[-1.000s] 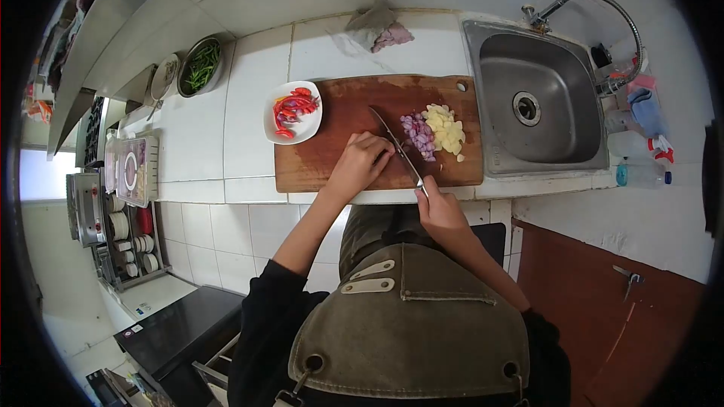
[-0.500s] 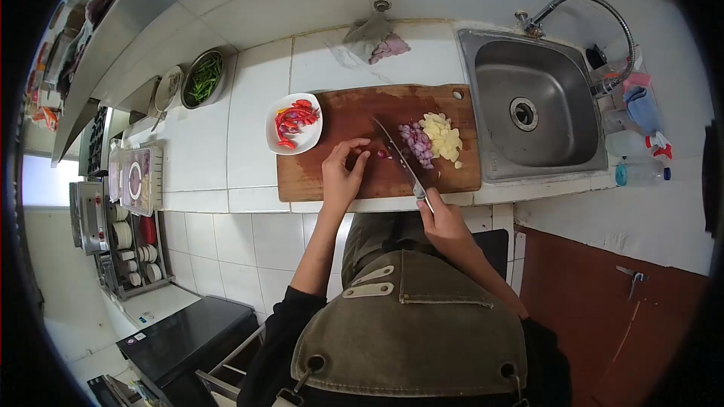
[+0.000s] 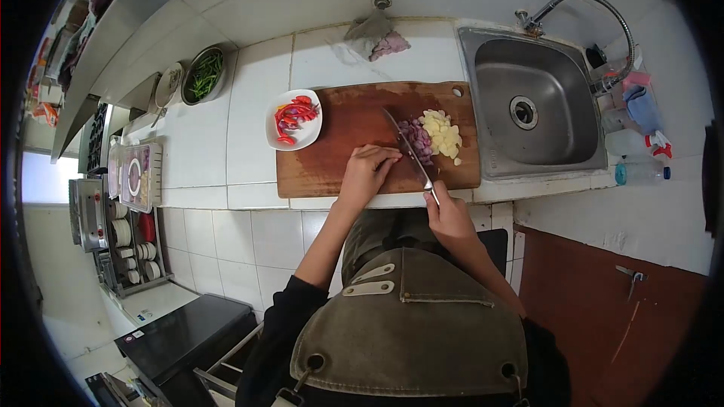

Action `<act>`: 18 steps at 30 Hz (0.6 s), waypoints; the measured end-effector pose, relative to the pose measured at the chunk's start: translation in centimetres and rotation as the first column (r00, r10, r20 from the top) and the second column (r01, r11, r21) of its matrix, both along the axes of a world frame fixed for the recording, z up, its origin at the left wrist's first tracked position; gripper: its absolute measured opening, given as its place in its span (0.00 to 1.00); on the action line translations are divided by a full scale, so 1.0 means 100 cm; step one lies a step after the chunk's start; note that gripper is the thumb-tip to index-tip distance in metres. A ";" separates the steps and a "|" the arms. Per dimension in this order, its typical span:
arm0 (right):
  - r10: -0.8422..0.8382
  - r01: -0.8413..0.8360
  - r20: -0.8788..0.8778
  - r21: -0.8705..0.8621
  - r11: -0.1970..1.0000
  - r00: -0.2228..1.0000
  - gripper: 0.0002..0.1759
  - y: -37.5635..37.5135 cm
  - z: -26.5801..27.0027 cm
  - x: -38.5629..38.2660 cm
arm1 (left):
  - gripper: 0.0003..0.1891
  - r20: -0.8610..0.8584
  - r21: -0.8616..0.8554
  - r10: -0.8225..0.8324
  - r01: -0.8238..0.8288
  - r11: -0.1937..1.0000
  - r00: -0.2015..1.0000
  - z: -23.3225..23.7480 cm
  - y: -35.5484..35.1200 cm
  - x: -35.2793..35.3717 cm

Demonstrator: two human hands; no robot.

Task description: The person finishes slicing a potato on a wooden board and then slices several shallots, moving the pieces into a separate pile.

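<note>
My right hand (image 3: 450, 217) is closed around the handle of a kitchen knife (image 3: 408, 148), whose blade slants away to the upper left over the wooden cutting board (image 3: 343, 124). Beside the blade, my left hand (image 3: 368, 173) is closed with its fingertips together, close to the knife's left side; what they pinch is too small and covered to name. Chopped purple shallots (image 3: 416, 140) lie in a pile just right of the blade. Pale yellow chopped pieces, like garlic (image 3: 442, 136), touch that pile on its right.
A white bowl (image 3: 302, 138) of sliced red chilies (image 3: 292, 116) stands at the board's left edge. Farther left is a bowl of green chilies (image 3: 204, 79). The steel sink (image 3: 490, 151) with its faucet (image 3: 622, 26) is at the right. A damp cloth (image 3: 388, 45) lies by the wall.
My left hand has moved right, up to the blade, and its fingers have closed over the small shallot bits. The knife has shifted slightly right, toward the shallot pile.
</note>
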State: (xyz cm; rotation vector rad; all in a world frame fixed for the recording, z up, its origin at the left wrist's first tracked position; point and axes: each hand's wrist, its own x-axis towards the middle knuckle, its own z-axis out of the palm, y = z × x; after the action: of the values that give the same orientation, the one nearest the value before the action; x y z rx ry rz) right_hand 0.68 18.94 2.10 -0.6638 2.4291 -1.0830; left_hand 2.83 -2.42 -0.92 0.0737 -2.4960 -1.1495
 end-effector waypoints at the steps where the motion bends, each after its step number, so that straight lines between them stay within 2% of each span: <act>1: 0.019 -0.019 0.000 0.014 1.000 1.000 0.11 0.000 0.000 0.001 | 0.06 -0.029 -0.062 -0.028 0.026 0.998 0.999 0.000 -0.002 -0.001; 7: 0.009 -0.007 -0.022 0.068 0.998 1.000 0.11 0.002 -0.005 0.000 | 0.07 0.036 -0.169 0.098 -0.090 0.981 0.995 0.011 0.009 0.004; 18: 0.065 -0.064 -0.005 0.125 0.990 0.998 0.10 0.000 0.004 -0.001 | 0.03 0.039 -0.080 0.050 -0.047 0.996 0.998 0.014 0.008 -0.004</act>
State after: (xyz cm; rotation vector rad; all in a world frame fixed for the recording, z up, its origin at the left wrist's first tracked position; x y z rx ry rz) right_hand 0.54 18.94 2.45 -0.7024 2.4412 -0.8966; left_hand 2.45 -1.62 0.49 0.1374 -2.5578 -1.0391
